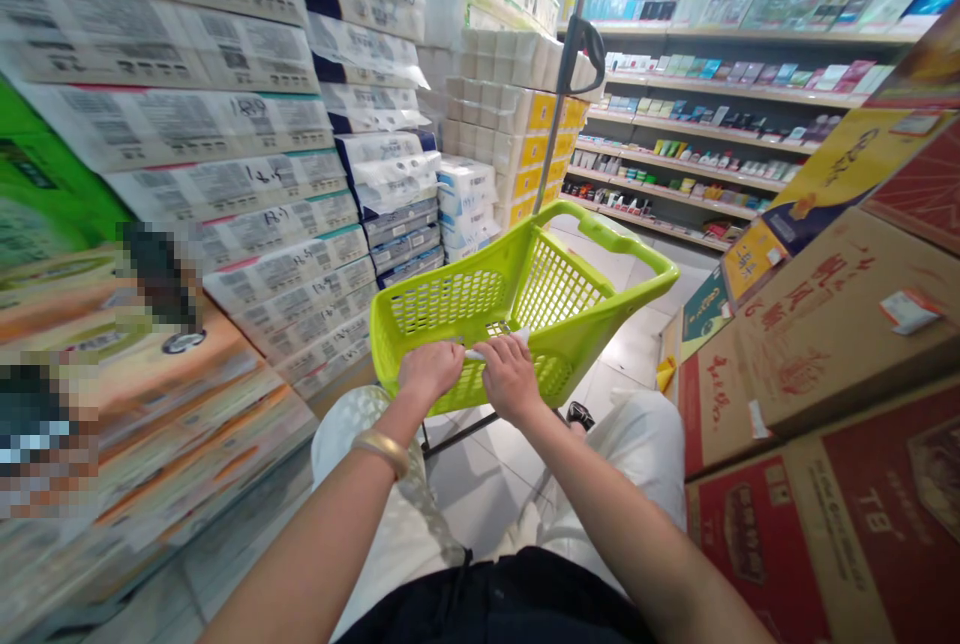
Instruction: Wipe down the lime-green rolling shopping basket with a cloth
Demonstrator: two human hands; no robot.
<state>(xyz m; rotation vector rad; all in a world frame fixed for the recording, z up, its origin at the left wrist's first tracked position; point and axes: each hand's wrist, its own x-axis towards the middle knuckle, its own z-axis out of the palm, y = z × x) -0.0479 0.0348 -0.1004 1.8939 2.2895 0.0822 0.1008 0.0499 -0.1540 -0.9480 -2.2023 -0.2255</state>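
Directly in front of my knees stands a lime-green shopping cart (442, 299) with perforated walls; its basket holds nothing that I can make out. Both of my hands are over its near side. My left hand (430, 370), with a gold bangle on the wrist, is closed in a fist. My right hand (511, 376) has its fingers curled over, close beside the left. A thin white tissue (523, 335) shows between the two hands and above the right fingers, pinched in both. Whether the hands also touch the cart's rim I cannot tell.
Packs of paper goods (255, 134) are stacked high on the left, and paper rolls (491, 74) stand behind the cart. Large cardboard cartons (847, 324) rise close on my right. Shelves of small products (720, 84) line the back. A metal pole (555, 139) stands behind the cart.
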